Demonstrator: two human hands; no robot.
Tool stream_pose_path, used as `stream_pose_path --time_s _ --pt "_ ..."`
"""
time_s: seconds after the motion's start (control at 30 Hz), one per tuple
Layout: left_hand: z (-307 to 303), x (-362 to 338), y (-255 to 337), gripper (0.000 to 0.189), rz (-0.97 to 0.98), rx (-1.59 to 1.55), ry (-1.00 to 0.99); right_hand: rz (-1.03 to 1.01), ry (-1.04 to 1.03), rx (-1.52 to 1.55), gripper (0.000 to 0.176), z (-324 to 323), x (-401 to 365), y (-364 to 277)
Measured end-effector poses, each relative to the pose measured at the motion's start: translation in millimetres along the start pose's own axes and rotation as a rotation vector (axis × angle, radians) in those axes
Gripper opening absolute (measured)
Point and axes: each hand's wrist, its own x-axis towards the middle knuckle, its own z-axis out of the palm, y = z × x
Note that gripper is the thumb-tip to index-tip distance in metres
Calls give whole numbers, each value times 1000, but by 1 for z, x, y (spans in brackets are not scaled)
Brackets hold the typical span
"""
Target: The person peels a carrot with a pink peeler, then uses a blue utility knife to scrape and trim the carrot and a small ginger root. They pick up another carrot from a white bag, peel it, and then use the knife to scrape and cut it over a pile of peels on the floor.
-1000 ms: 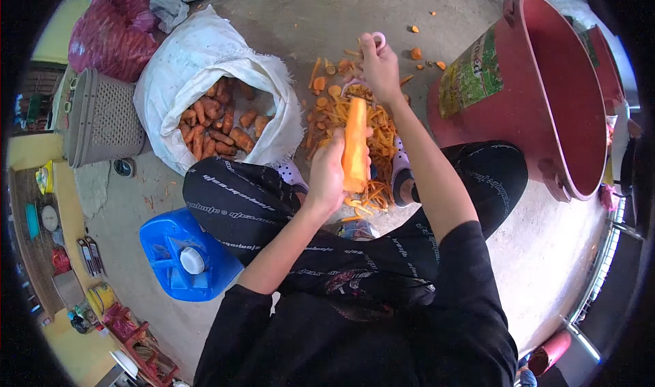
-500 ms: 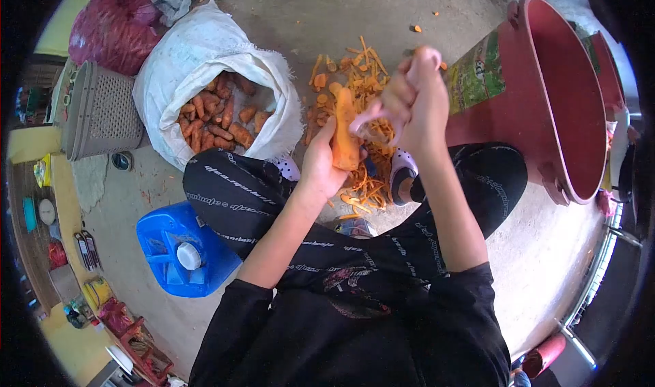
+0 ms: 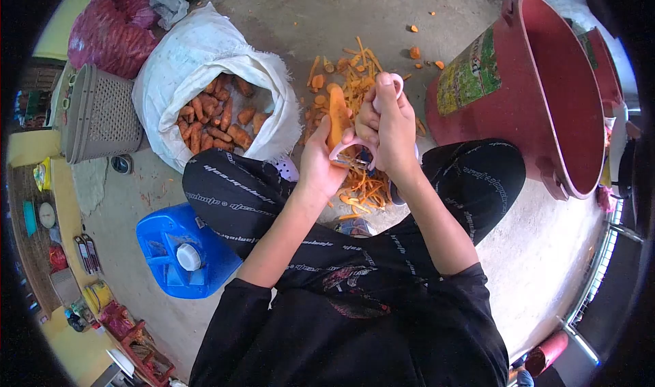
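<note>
Nearest the camera, the person sits low, with black-clad knees spread over the concrete floor (image 3: 546, 250). A blue jerrycan (image 3: 170, 250) stands just beside the left leg.

Between the knees, the left hand (image 3: 319, 163) has its grip closed round the lower end of a carrot (image 3: 336, 113), which stands nearly upright with its tip pointing away. The right hand (image 3: 389, 128) is wrapped tight on a pale pink peeler (image 3: 349, 156). The peeler's head sits against the base of the carrot, close to the left thumb. The face of the carrot that shows is clean, bright orange, so it looks mostly stripped. Its far side is hidden.

Under and beyond the hands lies a heap of peelings (image 3: 355, 70), long orange ribbons mixed with cut stubs, and a few bits are scattered further out. That amount of waste suggests a good many carrots are done.

To the left, an open white sack (image 3: 198, 53) holds a thick layer of unpeeled carrots (image 3: 215, 124), dull and earthy, so plenty appears to remain. To the right stands a big red bucket (image 3: 477, 107); as much of its inside as shows is bare wall, and its bottom is out of sight.

Farthest off are a grey perforated basket (image 3: 102, 117) and a red mesh bag (image 3: 109, 39).
</note>
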Motion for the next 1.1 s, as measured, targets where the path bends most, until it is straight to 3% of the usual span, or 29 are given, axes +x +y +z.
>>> stream_pose_path --time_s 0.3,0.37,0.6,0.7,0.97,1.1 --pt "-7 7 -2 28 85 55 27 162 59 -15 33 -4 26 2" --pt "12 1 0 25 95 30 133 157 43 -8 33 -4 31 3" --pt "-4 7 5 28 115 74 102 178 -94 -46 32 6 40 2" --pt "-13 6 1 28 90 143 113 33 -16 -133 33 5 54 1" --pt "-10 2 -1 32 121 346 188 76 -3 -48 32 -2 100 7" --pt "-7 -5 -2 32 67 359 229 -71 57 -87 31 -17 141 11"
